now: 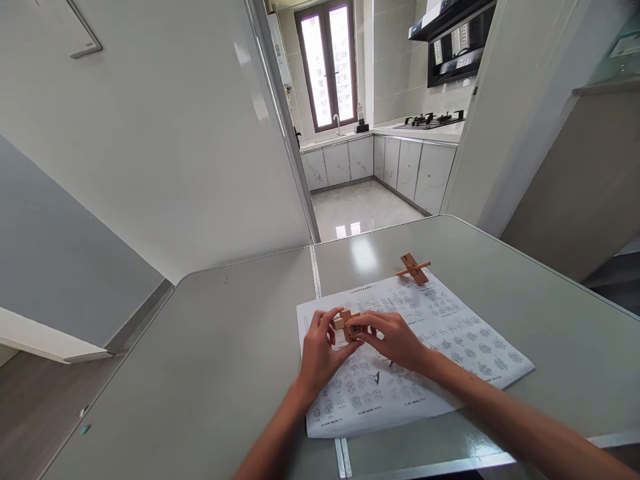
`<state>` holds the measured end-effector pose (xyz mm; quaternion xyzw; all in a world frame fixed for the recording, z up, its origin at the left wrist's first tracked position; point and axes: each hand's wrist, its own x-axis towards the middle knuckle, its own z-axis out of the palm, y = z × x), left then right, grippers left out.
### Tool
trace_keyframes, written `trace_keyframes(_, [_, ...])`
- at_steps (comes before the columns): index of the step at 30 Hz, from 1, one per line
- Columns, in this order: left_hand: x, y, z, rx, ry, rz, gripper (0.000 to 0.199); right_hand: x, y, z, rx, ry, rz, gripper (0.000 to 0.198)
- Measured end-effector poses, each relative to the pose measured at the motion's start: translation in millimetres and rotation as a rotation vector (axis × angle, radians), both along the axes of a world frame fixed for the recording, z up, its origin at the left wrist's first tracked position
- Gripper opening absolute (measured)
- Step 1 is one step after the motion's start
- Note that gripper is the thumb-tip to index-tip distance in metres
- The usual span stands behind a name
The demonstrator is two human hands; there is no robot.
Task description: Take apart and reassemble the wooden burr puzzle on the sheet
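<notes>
Between both hands is a small wooden burr puzzle (348, 323) of interlocking blocks, held just above a printed sheet. My left hand (323, 353) grips its left side, with the thumb below and fingers at the top. From the right, my right hand (393, 337) pinches the other side, so its fingers cover part of the blocks. Under the hands lies the white instruction sheet (465, 333), printed with rows of small puzzle diagrams. Two crossed wooden pieces (414, 269), a flat one and a thin stick, rest at the sheet's far right corner.
The grey-green table (240, 360) has a metal seam (316, 272) running front to back. A white wall (190, 133) rises beyond its left part. Past a doorway is a kitchen with a gas stove (434, 120) and a window (327, 67).
</notes>
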<state>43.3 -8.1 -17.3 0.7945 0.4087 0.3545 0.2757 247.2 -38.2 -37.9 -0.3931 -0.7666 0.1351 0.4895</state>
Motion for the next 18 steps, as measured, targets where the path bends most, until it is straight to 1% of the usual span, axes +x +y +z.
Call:
trace_keyframes(2, [1,0,2.3,-0.004,-0.043,-0.022,0.062,0,0,0,-0.012,0.020,0.006,0.016])
trace_keyframes(5, [2,-1,4.8,-0.100,-0.113,-0.088,0.063,-1,-1,3,-0.039,0.038,0.013,0.016])
trace_keyframes(8, [3,-1,7.8,-0.157,-0.171,-0.085,0.061,-2,-2,7,-0.085,0.101,-0.007,0.018])
trace_keyframes(10, [3,-1,10.6,-0.190,-0.211,-0.077,0.061,-1,-2,9,-0.128,0.133,-0.029,0.023])
trace_keyframes(13, [3,-1,14.2,-0.228,-0.254,-0.080,0.062,0,0,9,-0.215,0.121,0.007,0.030])
trace_keyframes(15, [3,-1,15.4,-0.244,-0.275,-0.101,0.063,2,2,8,-0.260,0.114,0.046,0.026])
trace_keyframes(18, [3,-2,15.7,-0.266,-0.290,-0.146,0.064,3,5,9,-0.292,0.134,0.062,0.019])
